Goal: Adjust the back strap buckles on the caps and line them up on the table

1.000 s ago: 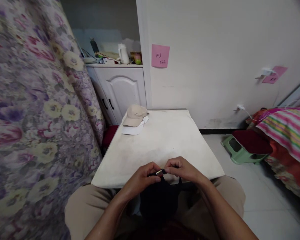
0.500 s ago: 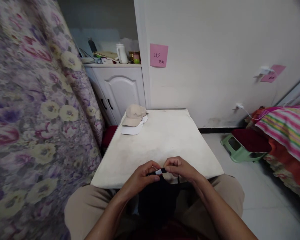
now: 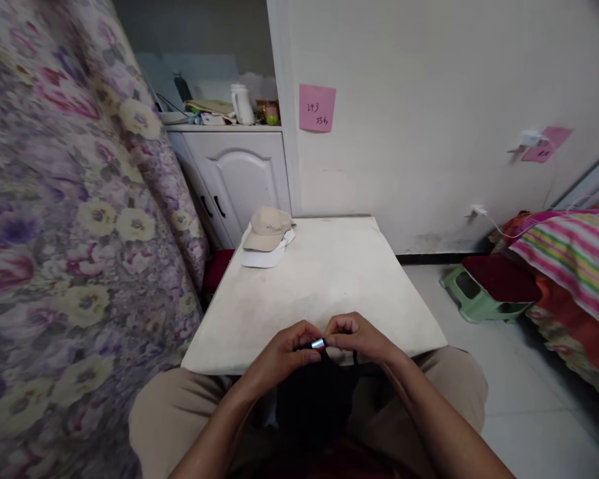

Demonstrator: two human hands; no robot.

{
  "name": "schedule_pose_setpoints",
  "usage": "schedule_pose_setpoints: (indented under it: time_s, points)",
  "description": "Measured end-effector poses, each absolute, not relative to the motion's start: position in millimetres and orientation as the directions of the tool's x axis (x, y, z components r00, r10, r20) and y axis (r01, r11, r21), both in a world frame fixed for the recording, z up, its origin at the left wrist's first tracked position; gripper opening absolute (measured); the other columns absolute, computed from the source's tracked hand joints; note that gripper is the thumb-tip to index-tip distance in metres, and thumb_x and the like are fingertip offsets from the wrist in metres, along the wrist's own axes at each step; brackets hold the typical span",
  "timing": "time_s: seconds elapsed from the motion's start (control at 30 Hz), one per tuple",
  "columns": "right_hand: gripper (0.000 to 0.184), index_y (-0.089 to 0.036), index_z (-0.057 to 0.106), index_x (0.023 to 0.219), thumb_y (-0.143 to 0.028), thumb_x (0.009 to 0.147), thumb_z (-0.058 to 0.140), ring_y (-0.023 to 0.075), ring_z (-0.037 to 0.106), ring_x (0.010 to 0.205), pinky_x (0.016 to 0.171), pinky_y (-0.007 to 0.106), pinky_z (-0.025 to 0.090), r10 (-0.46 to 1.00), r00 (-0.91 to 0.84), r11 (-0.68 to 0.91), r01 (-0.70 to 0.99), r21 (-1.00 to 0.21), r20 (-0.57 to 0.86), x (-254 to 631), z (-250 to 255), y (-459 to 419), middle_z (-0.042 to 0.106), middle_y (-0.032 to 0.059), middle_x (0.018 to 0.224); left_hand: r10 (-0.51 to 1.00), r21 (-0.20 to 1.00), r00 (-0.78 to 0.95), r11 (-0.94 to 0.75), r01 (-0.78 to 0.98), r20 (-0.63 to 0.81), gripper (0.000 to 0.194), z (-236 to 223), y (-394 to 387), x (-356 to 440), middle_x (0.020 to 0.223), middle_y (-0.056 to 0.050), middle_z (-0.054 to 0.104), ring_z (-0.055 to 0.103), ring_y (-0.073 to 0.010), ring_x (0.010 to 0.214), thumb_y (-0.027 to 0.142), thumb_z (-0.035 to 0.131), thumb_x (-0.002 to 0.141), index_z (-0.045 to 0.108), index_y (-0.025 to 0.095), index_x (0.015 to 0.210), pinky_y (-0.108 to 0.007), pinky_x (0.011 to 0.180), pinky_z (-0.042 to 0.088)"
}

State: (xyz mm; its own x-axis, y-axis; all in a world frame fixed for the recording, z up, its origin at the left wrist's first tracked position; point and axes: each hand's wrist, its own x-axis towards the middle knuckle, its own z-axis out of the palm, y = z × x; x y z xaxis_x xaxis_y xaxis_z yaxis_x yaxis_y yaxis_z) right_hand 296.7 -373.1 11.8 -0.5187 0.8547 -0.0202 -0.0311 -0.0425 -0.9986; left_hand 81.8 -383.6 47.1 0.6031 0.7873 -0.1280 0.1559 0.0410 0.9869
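A black cap (image 3: 314,402) hangs over my lap at the near edge of the table, its lower part dark and hard to make out. Its narrow strap with a shiny metal buckle (image 3: 318,344) runs between my two hands. My left hand (image 3: 292,349) pinches the strap just left of the buckle, thumb below and fingers above. On the buckle's other side, my right hand (image 3: 357,336) grips the strap end between thumb and curled fingers. A beige cap (image 3: 267,229) rests on a white cap (image 3: 263,258) at the table's far left corner.
The white-covered table (image 3: 344,279) reaches to the wall. A floral curtain (image 3: 94,266) hangs on the left, beside a white cabinet (image 3: 247,173) with a jug (image 3: 242,105) on top. To the right are a green stool (image 3: 472,299) and a bed with a striped cover (image 3: 574,246).
The buckle has tilted and now catches the light. My right hand has shifted very slightly left, closer to the buckle; my left hand stays almost in place.
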Motion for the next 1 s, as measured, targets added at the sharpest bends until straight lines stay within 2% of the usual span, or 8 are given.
schedule_pose_setpoints:
  time_s: [0.2,0.4,0.7,0.87,1.0]
  points:
    - [0.023,-0.014,0.067,0.076,-0.037,0.078,0.071,0.0090,0.042,0.057,0.054,0.022,0.031,0.852,-0.523,0.001,-0.007,-1.000,0.005,298,14,-374,0.054,-0.0025,0.064,0.805,0.978,0.580,0.001,0.208,-0.124,0.018,45,-384,82,0.076,0.002,0.054,0.045,-0.0134,0.071,0.029,0.066,0.080,0.059,0.016,0.089,-0.024,0.065,0.032]
    - [0.018,-0.015,0.065,0.074,-0.032,0.078,0.069,0.0093,0.043,0.058,0.056,0.022,0.031,0.867,-0.498,0.064,0.046,-0.997,0.032,296,17,-373,0.054,-0.0027,0.064,0.845,0.961,0.514,0.002,0.278,-0.150,0.029,50,-385,82,0.070,0.004,0.045,0.038,-0.0121,0.065,0.043,0.052,0.090,0.057,0.016,0.083,-0.023,0.060,0.029]
    - [0.019,-0.015,0.061,0.070,-0.031,0.076,0.069,0.0072,0.036,0.049,0.048,0.021,0.025,0.850,-0.520,-0.110,-0.022,-0.994,-0.083,291,13,-376,0.047,-0.0056,0.056,0.883,0.960,0.445,0.026,0.280,-0.153,0.031,44,-386,87,0.068,0.003,0.046,0.039,-0.0124,0.064,0.043,0.049,0.090,0.056,0.016,0.076,-0.023,0.059,0.030]
    - [0.020,-0.015,0.062,0.072,-0.032,0.075,0.071,0.0061,0.034,0.047,0.047,0.021,0.024,0.844,-0.533,-0.173,-0.154,-0.973,-0.066,288,5,-378,0.045,-0.0069,0.053,0.897,0.968,0.413,0.060,0.243,-0.159,0.031,41,-388,89,0.066,0.004,0.046,0.038,-0.0117,0.061,0.043,0.051,0.089,0.055,0.016,0.075,-0.022,0.057,0.030]
    - [0.022,-0.014,0.062,0.072,-0.034,0.076,0.072,0.0061,0.036,0.048,0.046,0.021,0.023,0.855,-0.515,-0.162,-0.163,-0.973,-0.056,285,2,-382,0.048,-0.0056,0.055,0.917,0.971,0.369,0.065,0.230,-0.149,0.030,36,-390,92,0.069,0.002,0.051,0.042,-0.0128,0.063,0.042,0.049,0.090,0.059,0.016,0.078,-0.022,0.058,0.032]
